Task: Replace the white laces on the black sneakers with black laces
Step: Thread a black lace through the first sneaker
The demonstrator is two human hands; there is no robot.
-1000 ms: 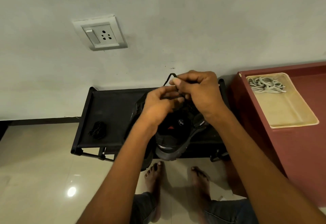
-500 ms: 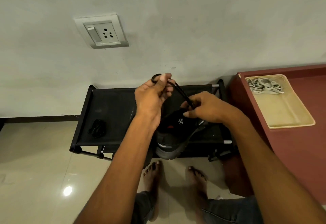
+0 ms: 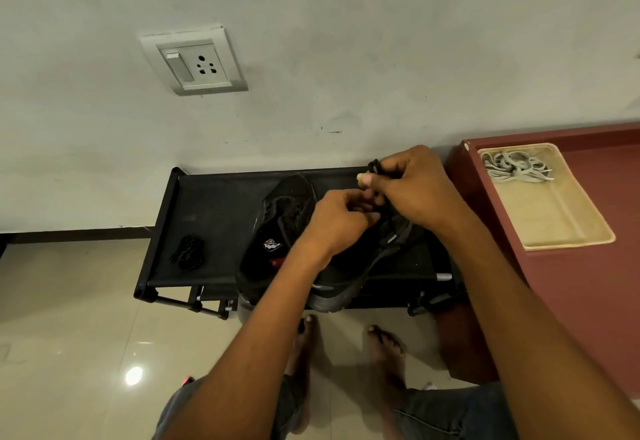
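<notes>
Two black sneakers stand on a low black rack [image 3: 214, 204]. The left sneaker [image 3: 277, 231] shows its tongue logo and carries dark lacing. The right sneaker [image 3: 349, 280] lies mostly under my hands. My right hand [image 3: 412, 186] pinches a black lace [image 3: 375, 166] and holds it up above that shoe. My left hand [image 3: 341, 221] is closed on the same lace lower down, at the shoe's eyelets. A spare coiled black lace [image 3: 187, 252] rests on the rack's left part. The white laces [image 3: 516, 166] lie bundled in a beige tray [image 3: 568, 231].
The beige tray sits on a maroon cabinet [image 3: 606, 294] to the right of the rack. A wall with a switch socket [image 3: 194, 62] stands directly behind. My bare feet [image 3: 346, 346] are on the glossy tiled floor in front of the rack.
My left hand dropped from holding the lace up at the left to the shoe's eyelets. My right hand rose and now holds the lace end up at the right.
</notes>
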